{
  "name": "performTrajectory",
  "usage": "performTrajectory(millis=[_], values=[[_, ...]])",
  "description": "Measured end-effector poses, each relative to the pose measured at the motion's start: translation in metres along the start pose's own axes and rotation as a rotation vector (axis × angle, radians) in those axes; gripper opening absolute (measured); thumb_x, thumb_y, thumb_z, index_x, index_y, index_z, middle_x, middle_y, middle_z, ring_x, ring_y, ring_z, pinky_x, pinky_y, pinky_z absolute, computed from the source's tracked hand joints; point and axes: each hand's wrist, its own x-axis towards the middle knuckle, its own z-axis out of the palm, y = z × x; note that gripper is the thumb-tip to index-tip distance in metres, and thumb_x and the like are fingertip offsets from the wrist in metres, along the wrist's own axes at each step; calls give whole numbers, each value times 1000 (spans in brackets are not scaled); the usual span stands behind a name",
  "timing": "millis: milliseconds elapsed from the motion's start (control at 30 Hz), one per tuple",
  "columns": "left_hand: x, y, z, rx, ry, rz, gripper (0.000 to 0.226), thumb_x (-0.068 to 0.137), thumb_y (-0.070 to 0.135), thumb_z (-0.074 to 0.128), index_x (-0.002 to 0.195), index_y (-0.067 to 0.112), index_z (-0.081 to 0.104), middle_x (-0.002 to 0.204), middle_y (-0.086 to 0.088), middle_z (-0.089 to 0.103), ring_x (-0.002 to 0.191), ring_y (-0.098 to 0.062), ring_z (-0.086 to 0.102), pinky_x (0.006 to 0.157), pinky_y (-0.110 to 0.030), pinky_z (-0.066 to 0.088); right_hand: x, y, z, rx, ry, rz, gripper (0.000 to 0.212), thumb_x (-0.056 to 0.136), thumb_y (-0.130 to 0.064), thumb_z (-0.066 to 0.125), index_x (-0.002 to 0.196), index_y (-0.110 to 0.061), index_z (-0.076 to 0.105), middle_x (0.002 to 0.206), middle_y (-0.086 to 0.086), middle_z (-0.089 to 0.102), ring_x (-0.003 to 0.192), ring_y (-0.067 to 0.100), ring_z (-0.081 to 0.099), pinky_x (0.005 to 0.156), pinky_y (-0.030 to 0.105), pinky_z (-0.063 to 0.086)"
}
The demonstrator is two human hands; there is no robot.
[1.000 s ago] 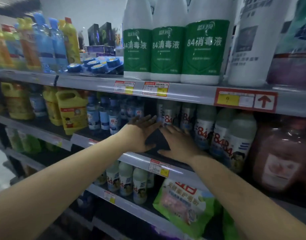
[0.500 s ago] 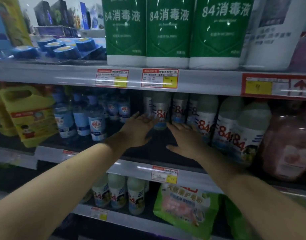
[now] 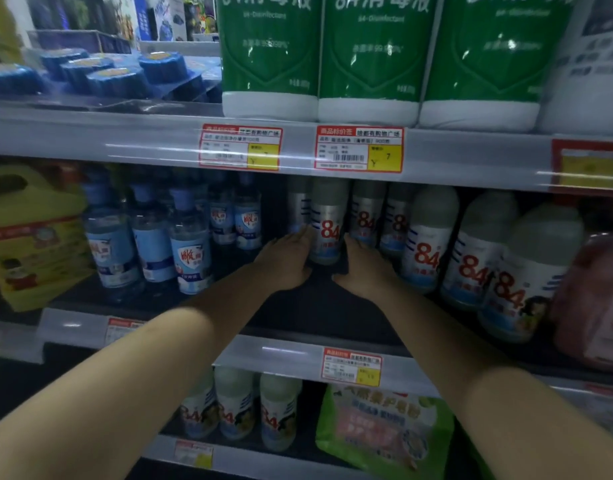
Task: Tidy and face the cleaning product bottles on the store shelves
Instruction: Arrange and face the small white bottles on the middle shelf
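On the dark middle shelf (image 3: pixel 298 317), a small white bottle with a red "84" label (image 3: pixel 327 220) stands upright far back. My left hand (image 3: pixel 286 259) lies with straight fingers along the bottle's left side, fingertips at its lower part. On the bottle's right side is my right hand (image 3: pixel 365 266), fingers straight too and fingertips by its base. Whether the fingers press the bottle I cannot tell. A row of the same 84 bottles (image 3: pixel 471 258) runs forward to the right. Blue-labelled clear bottles (image 3: pixel 190 247) stand to the left.
Above, the upper shelf edge (image 3: pixel 125 143) with price tags carries big green-labelled 84 jugs (image 3: pixel 371 60) and blue round blocks (image 3: pixel 114 77). A yellow jug (image 3: pixel 35 237) stands far left, a pink container (image 3: pixel 596 299) far right. Below are more 84 bottles (image 3: pixel 235 407) and a green bag (image 3: pixel 384 424).
Both hands have reached deeper into the middle shelf, from its front part to either side of the rear 84 bottle. The view has moved closer to the shelf.
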Motion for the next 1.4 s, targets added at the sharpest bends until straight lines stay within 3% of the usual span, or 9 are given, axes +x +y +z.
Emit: performTrajectory(millis=[167,267,367,800,1067,1167,1233,1300,1400], values=[[19,5,-7,-327,98,-34,60,89,22,56,141,11,28,141,-11,43,121,-22,48,100,-30,41,33,-1,5,371,75,76,33,83,-25,63,112,-10,54,109,10,61,100,23,59,78,28,46],[29,6,-9,-406,222,-105,45,89,18,57,130,5,45,127,-15,55,113,-24,53,86,-26,42,43,-2,2,409,133,102,28,87,-18,60,112,-5,59,110,15,63,98,25,59,73,27,45],[41,4,-3,-477,248,-146,39,87,21,60,122,5,52,122,-15,59,107,-24,57,81,-26,45,51,-6,1,465,128,115,29,89,-19,60,113,-2,60,113,19,63,101,30,59,84,37,51],[59,9,-2,-546,266,-261,50,93,37,50,129,5,41,122,-17,59,106,-27,59,76,-28,47,58,-13,2,505,125,150,31,85,-17,66,112,-3,58,113,18,62,105,28,59,77,28,48],[56,-6,-8,-607,224,-299,44,88,46,53,112,9,61,114,-14,64,98,-22,61,78,-30,50,66,-36,11,413,213,144,26,84,-20,63,105,-4,60,106,16,64,98,27,61,66,24,40],[57,-14,-11,-726,180,-316,49,87,43,57,123,10,56,125,-14,60,109,-24,58,91,-31,49,70,-40,12,394,196,140,12,84,-18,62,88,-6,60,94,12,64,90,23,60,58,21,38],[57,-17,-12,-753,155,-313,56,85,42,61,131,11,50,132,-12,55,115,-23,55,92,-26,46,71,-41,12,413,178,130,22,83,-16,62,66,-15,49,79,6,59,85,21,57,54,22,38],[58,-20,-13,-777,133,-317,61,84,40,64,136,13,45,138,-9,50,119,-21,52,90,-21,42,71,-41,12,424,166,119,28,82,-15,65,63,-21,46,86,12,64,91,25,60,63,23,42],[60,-25,-15,-872,95,-340,64,84,31,66,139,11,40,142,-9,46,124,-21,48,88,-19,39,68,-39,13,447,179,75,9,79,-13,70,78,-12,61,102,18,67,97,28,62,61,21,40]])
